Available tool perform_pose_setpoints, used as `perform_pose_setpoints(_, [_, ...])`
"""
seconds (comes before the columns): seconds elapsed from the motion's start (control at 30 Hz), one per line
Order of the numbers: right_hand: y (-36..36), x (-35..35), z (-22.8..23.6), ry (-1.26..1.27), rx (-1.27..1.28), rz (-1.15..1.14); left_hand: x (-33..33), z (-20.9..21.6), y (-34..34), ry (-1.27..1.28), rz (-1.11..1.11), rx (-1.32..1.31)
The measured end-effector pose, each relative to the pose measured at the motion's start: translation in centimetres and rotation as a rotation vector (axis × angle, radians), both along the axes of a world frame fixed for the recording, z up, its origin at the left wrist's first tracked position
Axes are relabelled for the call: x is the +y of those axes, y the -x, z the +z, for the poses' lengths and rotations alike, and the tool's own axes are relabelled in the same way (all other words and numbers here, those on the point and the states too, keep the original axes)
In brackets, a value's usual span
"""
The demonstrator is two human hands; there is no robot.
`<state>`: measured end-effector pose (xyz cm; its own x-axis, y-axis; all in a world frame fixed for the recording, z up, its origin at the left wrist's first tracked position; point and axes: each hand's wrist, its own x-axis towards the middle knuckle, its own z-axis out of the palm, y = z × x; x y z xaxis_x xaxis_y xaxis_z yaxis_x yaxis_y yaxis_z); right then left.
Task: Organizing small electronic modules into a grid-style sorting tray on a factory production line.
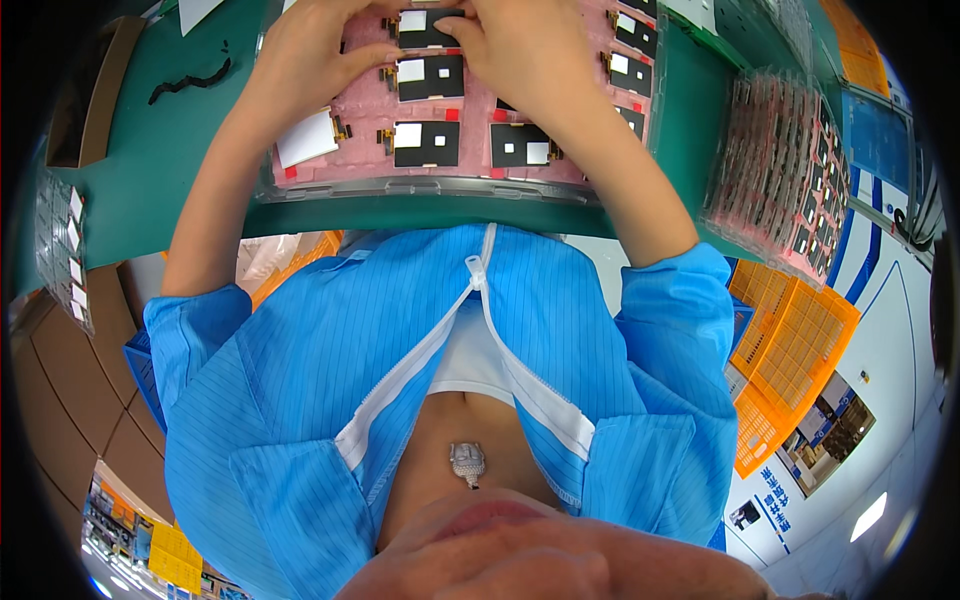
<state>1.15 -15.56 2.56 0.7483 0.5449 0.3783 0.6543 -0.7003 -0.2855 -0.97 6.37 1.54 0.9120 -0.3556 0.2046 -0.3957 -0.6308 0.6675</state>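
A pink tray with a clear plastic rim (430, 187) lies on the green bench, holding several small flat black display modules with white patches and thin ribbon tails. At its far part, one black module (425, 38) lies between my hands. My left hand (315, 55) is left of it, thumb stretched toward the ribbon tails and index finger apart from it. My right hand (530, 55) comes from the right, its bent thumb and finger closed at that module's right edge. Other fingertips are cut off by the upper edge. A white-faced module (307, 140) lies askew in the tray's near left corner.
Stacked clear trays (770, 170) with pink lining stand at the bench's right end. A brown open box (105, 95), a black twisted strip (190, 82) and another clear tray (62, 240) are at left. Orange crates (795, 340) stand below right.
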Motion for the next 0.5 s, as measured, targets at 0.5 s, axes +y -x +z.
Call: perform_pose_setpoints(0.5, [-4.0,-0.7,1.7,0.050,-0.074,0.109,1.5,-0.4,-0.3,-0.034,-0.086,-0.156])
